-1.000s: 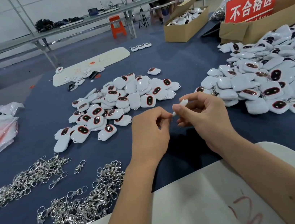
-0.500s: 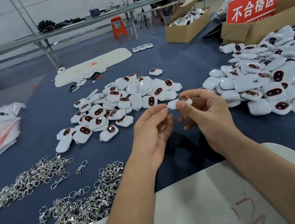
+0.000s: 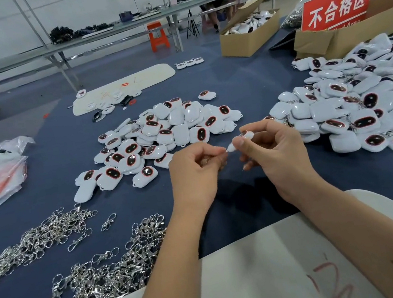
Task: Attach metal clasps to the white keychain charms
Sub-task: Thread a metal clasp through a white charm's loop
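As the charm is held edge-on above the desk: the scene is read outward from that charm.
Held charm [image 3: 244,137]: a white keychain charm raised over the blue desk [image 3: 244,84], its small loop end turned toward the left hand, probably so the loop is free to take a ring.
Right hand [image 3: 270,150]: thumb and forefinger pinch the charm near its loop end; the other fingers curl beneath, likely as a brace.
Left hand [image 3: 194,168]: fingers curled, tips pressed together just beside the charm's loop; a ring or clasp is presumably pinched there, but it is too small to confirm.
Unfinished pile [image 3: 163,133]: loose charms heaped beyond and left of the held charm, within easy reach.
Finished pile [image 3: 356,106]: charms to the right of the held charm, several showing metal chains.
Clasps [image 3: 101,270]: silver clasps heaped near and left of the held charm, on the left hand's side for picking.
Stage: judged to be threading the loop.
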